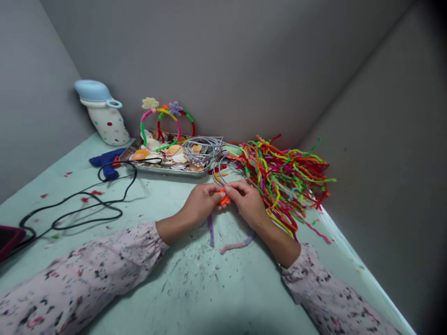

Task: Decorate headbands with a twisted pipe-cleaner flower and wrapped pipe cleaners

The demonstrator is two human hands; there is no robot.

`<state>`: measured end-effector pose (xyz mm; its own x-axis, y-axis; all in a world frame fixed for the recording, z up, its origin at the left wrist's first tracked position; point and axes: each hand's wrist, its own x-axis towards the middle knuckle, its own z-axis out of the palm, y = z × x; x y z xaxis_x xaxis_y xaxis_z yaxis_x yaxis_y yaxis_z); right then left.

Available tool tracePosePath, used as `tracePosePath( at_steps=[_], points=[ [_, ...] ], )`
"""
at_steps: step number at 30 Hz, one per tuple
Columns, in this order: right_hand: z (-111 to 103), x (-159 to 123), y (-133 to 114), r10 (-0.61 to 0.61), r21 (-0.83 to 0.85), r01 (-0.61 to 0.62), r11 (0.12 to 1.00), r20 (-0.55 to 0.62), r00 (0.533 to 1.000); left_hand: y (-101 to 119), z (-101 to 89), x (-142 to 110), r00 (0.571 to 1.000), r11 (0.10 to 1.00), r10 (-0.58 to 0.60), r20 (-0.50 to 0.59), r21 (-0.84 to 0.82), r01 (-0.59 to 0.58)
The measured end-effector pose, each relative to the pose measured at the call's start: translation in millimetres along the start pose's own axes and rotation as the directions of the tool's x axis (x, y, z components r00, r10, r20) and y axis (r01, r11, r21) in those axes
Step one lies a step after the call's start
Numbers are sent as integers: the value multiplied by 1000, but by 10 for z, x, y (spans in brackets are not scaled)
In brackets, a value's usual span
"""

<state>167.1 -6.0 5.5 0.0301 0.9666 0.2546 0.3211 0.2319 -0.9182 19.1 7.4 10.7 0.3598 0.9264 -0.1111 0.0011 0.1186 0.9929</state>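
Observation:
Both hands meet over the middle of the table, with an orange pipe cleaner pinched between their fingertips. It looks bent into a small looped shape, partly covered by the fingers. My left hand closes on it from the left, my right hand from the right. Below the left hand hangs or lies a purple pipe cleaner. Near the right wrist a pink and purple pipe cleaner lies on the table. Just beyond the fingers are thin grey wire hoops.
A metal tray holds shells, a coil of grey wire and two wrapped headbands with flowers. Many coloured pipe cleaners are heaped right. On the left are a blue glue gun, black cable and a bottle.

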Motion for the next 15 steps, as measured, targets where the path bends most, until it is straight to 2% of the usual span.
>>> tracePosePath(
  at_steps=[3, 6, 9, 12, 15],
  points=[
    [-39, 25, -10, -4, -8, 4, 1000, 49, 999, -2, -11, -3, 999, 998, 30, 26, 60, -31],
    [-123, 52, -50, -14, 22, 10, 1000, 189, 982, 20, -12, -8, 998, 998, 12, 55, 63, -15],
    [-225, 83, -73, 21, 52, -42, 998, 342, 940, 33, -11, -9, 994, 999, -27, 105, 37, 24],
    [-299, 110, -49, 97, 80, -147, 986, 440, 893, 15, -19, -2, 986, 999, -39, 164, 25, 35],
    [-333, 128, -1, 117, 117, -206, 972, 518, 847, -13, -29, 6, 974, 999, -39, 222, 38, 31]
  ],
)
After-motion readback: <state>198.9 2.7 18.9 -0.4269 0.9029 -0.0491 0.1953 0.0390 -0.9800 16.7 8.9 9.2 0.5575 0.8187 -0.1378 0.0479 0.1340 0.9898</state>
